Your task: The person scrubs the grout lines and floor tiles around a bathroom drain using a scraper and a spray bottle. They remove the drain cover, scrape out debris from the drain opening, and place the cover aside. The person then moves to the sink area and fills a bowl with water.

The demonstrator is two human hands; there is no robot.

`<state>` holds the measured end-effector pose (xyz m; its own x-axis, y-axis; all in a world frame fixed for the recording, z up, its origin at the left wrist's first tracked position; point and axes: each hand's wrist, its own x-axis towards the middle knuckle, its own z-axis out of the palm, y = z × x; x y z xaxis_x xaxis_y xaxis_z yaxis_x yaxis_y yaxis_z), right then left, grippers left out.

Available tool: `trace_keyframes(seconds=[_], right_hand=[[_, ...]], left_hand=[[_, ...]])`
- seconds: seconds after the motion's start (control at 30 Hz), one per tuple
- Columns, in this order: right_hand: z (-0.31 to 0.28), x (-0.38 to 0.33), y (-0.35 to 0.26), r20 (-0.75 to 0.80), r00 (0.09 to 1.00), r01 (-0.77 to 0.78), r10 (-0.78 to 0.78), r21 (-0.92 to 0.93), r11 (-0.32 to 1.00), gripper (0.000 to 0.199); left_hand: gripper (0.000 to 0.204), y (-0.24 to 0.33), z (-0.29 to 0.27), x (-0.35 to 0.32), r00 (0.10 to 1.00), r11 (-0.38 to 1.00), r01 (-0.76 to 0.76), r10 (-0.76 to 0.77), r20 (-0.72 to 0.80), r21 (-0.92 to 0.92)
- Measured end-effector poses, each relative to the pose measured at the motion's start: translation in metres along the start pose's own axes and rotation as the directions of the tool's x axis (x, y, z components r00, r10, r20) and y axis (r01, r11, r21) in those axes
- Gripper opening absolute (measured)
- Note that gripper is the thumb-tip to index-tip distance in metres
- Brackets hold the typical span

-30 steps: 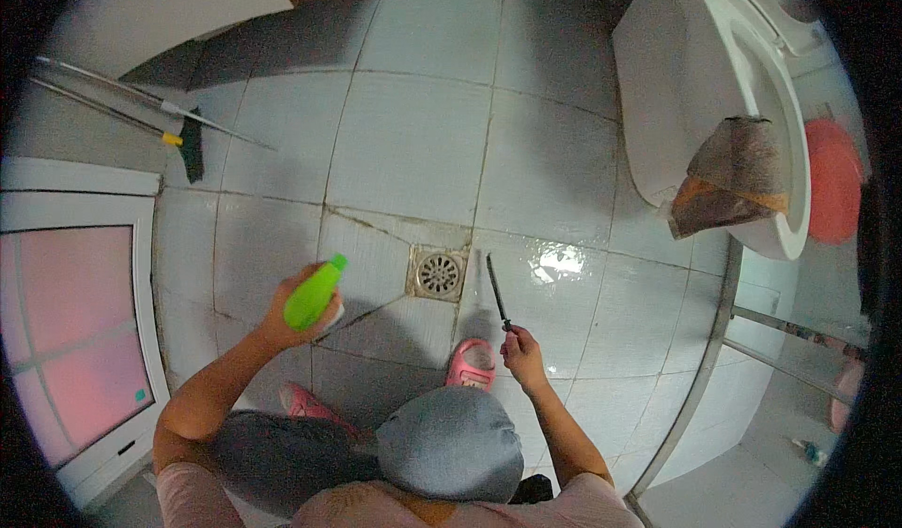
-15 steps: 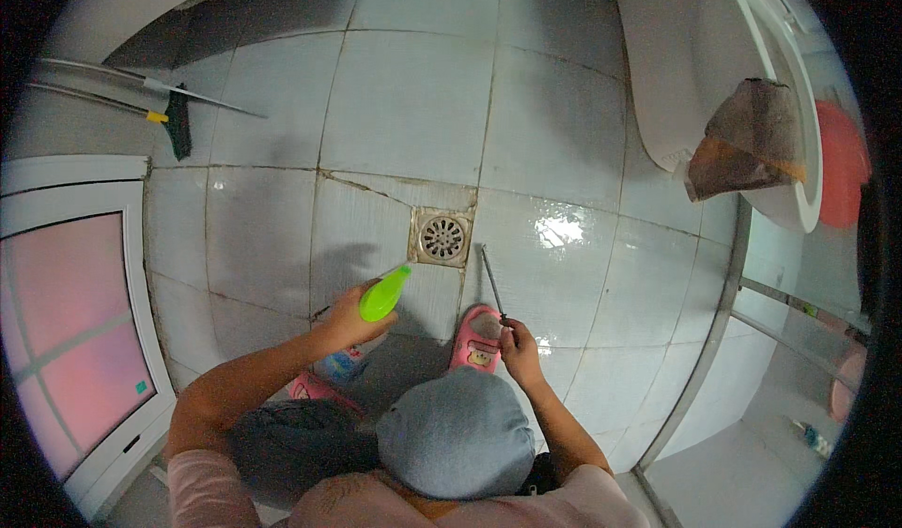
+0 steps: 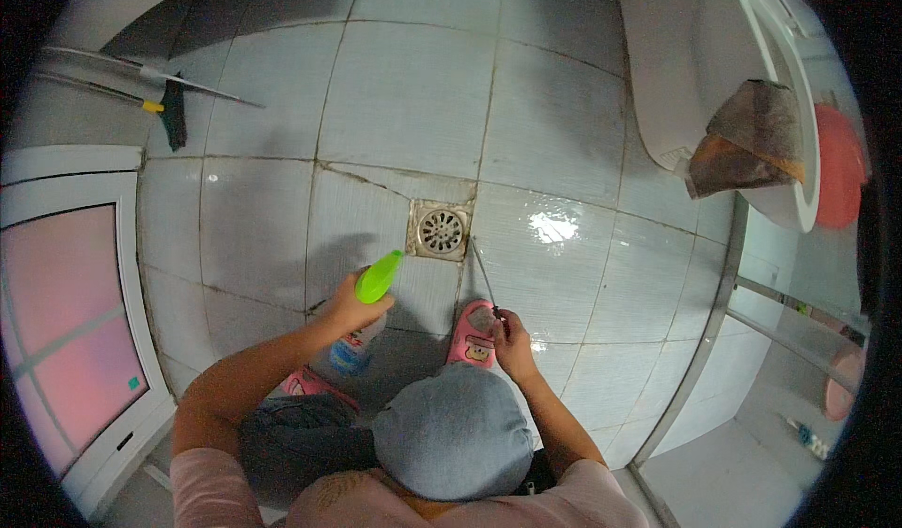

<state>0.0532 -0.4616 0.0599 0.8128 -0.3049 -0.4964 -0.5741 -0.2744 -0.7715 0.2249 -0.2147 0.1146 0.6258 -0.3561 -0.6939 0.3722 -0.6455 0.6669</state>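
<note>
- The person squats on the tiled floor (image 3: 564, 96), knees and pink slippers (image 3: 473, 335) at the lower middle of the view.
- The left hand (image 3: 349, 310) is wrapped around a spray bottle (image 3: 362, 326) with a green top (image 3: 378, 278) – the bottle tilts so its top points toward 1 o'clock, at the floor drain (image 3: 440, 231).
- The right hand (image 3: 512, 333) pinches the near end of a thin dark rod (image 3: 483, 271); how tightly the fingers close cannot be told.
- The rod's long axis runs toward 11 o'clock, its far tip just beside the drain's right edge – so the right hand's tool is nearer the drain than the bottle's top.
- Against a second ago, the bottle has swung from 10 o'clock of the drain to below it, closer in.
- Farther off: a squeegee (image 3: 172, 115) at 10 o'clock, a toilet (image 3: 695, 68) at 2 o'clock.
</note>
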Motion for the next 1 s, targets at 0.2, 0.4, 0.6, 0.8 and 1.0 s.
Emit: trace_keyframes(seconds=[0.2, 0.4, 0.6, 0.8, 1.0], right_hand=[[0.002, 0.001, -0.033, 0.026, 1.0, -0.007, 0.007, -0.014, 1.0, 0.027], [0.0, 0.004, -0.026, -0.007, 0.999, 0.048, -0.049, -0.046, 0.998, 0.029], [0.012, 0.016, -0.024, -0.024, 0.992, 0.12, -0.126, -0.168, 0.978, 0.037], [0.016, 0.024, -0.022, 0.058, 0.995, 0.097, -0.081, -0.401, 0.911, 0.056], [0.025, 0.02, -0.02, 0.229, 0.955, 0.269, -0.187, -0.413, 0.87, 0.061]], left_hand=[[0.034, -0.051, -0.033, -0.023, 0.959, 0.964, -0.189, 0.222, -0.176, 0.188], [0.042, -0.035, -0.122, -0.031, 0.815, 0.951, -0.308, 0.256, -0.52, -0.014], [0.044, -0.111, -0.199, -0.015, 0.501, 0.876, -0.459, 0.395, -0.77, 0.15], [0.047, -0.095, -0.189, -0.017, 0.431, 0.912, -0.397, 0.287, -0.856, 0.106], [0.058, -0.132, -0.199, -0.024, 0.43, 0.884, -0.437, 0.368, -0.824, 0.167]])
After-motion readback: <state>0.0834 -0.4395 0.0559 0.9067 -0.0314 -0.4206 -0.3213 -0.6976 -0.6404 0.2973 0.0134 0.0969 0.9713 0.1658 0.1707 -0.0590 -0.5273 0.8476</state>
